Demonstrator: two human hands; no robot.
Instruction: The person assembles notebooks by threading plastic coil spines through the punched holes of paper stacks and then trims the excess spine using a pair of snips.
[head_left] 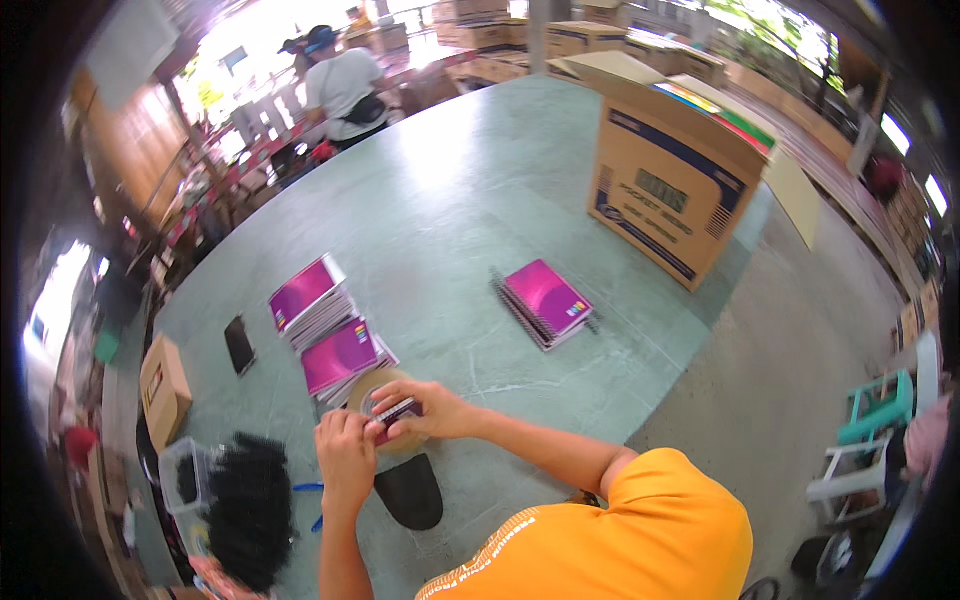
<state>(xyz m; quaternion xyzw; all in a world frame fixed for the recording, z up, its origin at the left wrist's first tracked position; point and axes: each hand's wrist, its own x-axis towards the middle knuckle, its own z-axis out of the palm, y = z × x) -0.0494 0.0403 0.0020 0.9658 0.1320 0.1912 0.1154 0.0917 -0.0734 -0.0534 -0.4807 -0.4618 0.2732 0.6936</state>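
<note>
Between my two hands is a small purple notebook (396,414), tilted, its spiral edge up. My left hand (345,450) pinches its near left end. My right hand (438,410) grips it from the right, fingers curled over the edge. Just behind them a tan roll of tape (366,386) is partly hidden by my fingers. Two stacks of purple notebooks (338,356) stand beyond the roll. Further right sits a pile of spiral-bound purple notebooks (545,303). A dark rounded pad (410,493) lies below my hands.
Left of my forearm are a heap of black spiral coils (248,512), a clear plastic tub (184,478) and blue pens (312,488). A phone (239,345) and a small carton (165,391) lie at the left. A large open cardboard box (668,185) stands far right. Another person (343,88) is beyond the table.
</note>
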